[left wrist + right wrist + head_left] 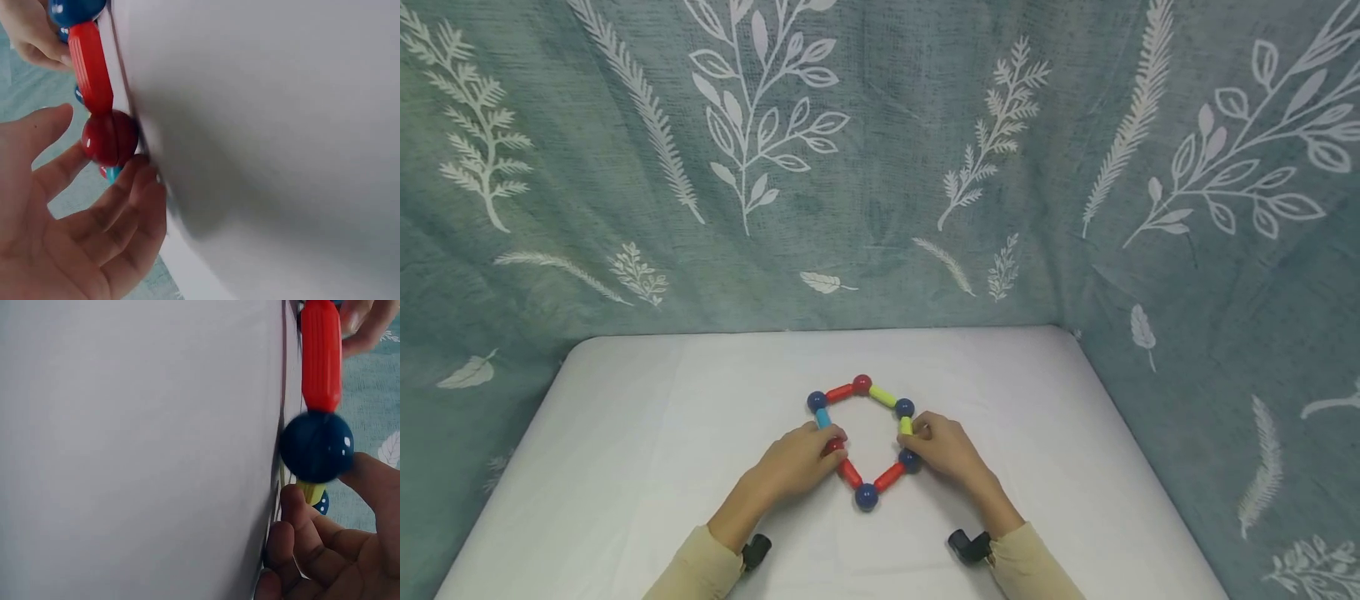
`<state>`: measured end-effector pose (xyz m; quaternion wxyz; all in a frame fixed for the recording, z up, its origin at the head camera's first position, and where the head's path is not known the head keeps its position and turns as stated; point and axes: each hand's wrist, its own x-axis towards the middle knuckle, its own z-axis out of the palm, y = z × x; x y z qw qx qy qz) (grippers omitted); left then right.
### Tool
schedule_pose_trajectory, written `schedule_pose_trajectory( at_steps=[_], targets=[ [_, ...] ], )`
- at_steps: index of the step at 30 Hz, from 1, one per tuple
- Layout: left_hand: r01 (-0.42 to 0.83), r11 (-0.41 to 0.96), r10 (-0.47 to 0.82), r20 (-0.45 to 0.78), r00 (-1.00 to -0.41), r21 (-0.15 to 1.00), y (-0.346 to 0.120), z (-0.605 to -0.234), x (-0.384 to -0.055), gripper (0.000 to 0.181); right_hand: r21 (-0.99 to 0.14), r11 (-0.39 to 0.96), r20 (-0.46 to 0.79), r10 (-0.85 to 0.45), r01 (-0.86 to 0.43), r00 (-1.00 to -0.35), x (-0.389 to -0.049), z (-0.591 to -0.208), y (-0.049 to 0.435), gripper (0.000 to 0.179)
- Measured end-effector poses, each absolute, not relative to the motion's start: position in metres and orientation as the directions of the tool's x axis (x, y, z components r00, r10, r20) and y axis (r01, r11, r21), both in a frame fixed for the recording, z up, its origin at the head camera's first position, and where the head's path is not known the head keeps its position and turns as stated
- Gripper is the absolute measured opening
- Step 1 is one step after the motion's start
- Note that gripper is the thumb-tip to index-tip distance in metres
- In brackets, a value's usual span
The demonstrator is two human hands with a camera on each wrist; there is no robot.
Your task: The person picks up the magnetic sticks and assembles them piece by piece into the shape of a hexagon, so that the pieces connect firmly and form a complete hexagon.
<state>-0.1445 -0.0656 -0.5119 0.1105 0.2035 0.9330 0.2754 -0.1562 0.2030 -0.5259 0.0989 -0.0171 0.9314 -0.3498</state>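
Observation:
A closed six-sided ring of coloured rods and balls lies on the white table; the rods look like magnetic building sticks. On its left side my left hand (801, 458) touches a dark red ball (110, 139) with its fingers, the thumb apart from it in the left wrist view. My right hand (951, 450) pinches the yellow-green rod (906, 426) at the right side, just above a blue ball (317, 447). Red rods (890, 477) run from both sides to the blue ball (867, 497) nearest me. A light blue rod (823, 417) is partly covered by the left hand.
The far part of the ring has a red ball (862, 384) between two blue balls (817, 402). A white cloth covers the table (647, 433). Behind it and at the sides hangs a green leaf-patterned curtain (880, 167). Black wrist cameras (970, 547) sit below both hands.

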Motion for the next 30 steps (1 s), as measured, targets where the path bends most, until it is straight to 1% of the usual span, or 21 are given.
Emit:
schedule_pose_trajectory(
  at_steps=[7, 10, 12, 14, 16, 19, 21, 25, 30],
  targets=[
    [0.302, 0.788, 0.407, -0.085, -0.910, 0.536, -0.056, -0.517, -0.163, 0.031, -0.627, 0.779, -0.180, -0.100, 0.035, -0.978, -0.146, -0.521, 0.210, 0.035],
    [0.275, 0.763, 0.394, -0.083, -0.915, 0.585, -0.052, -0.517, -0.169, 0.029, -0.609, 0.791, -0.150, -0.047, 0.055, -0.988, -0.148, -0.518, 0.216, 0.032],
    [0.252, 0.738, 0.382, -0.080, -0.921, 0.626, -0.049, -0.519, -0.173, 0.030, -0.597, 0.800, -0.102, 0.002, 0.063, -0.995, -0.153, -0.517, 0.219, 0.033],
    [0.215, 0.707, 0.356, -0.077, -0.931, 0.673, -0.044, -0.520, -0.177, 0.037, -0.588, 0.806, -0.053, 0.035, 0.059, -0.998, -0.159, -0.517, 0.221, 0.035],
    [0.172, 0.694, 0.318, -0.084, -0.944, 0.700, -0.039, -0.523, -0.180, 0.050, -0.578, 0.814, -0.023, 0.040, 0.046, -0.999, -0.165, -0.518, 0.222, 0.040],
    [0.103, 0.690, 0.243, -0.095, -0.965, 0.717, -0.034, -0.525, -0.184, 0.070, -0.571, 0.821, -0.034, 0.003, 0.022, -0.999, -0.173, -0.521, 0.220, 0.045],
    [0.079, 0.701, 0.211, -0.101, -0.972, 0.708, -0.033, -0.526, -0.185, 0.076, -0.568, 0.823, -0.060, -0.020, 0.018, -0.998, -0.177, -0.523, 0.218, 0.045],
    [0.071, 0.715, 0.196, -0.102, -0.975, 0.696, -0.037, -0.527, -0.187, 0.068, -0.559, 0.829, -0.086, -0.044, 0.011, -0.995, -0.182, -0.525, 0.217, 0.042],
    [0.073, 0.719, 0.193, -0.098, -0.976, 0.692, -0.047, -0.526, -0.190, 0.056, -0.563, 0.827, -0.078, -0.043, 0.009, -0.996, -0.183, -0.524, 0.222, 0.039]
  ],
)
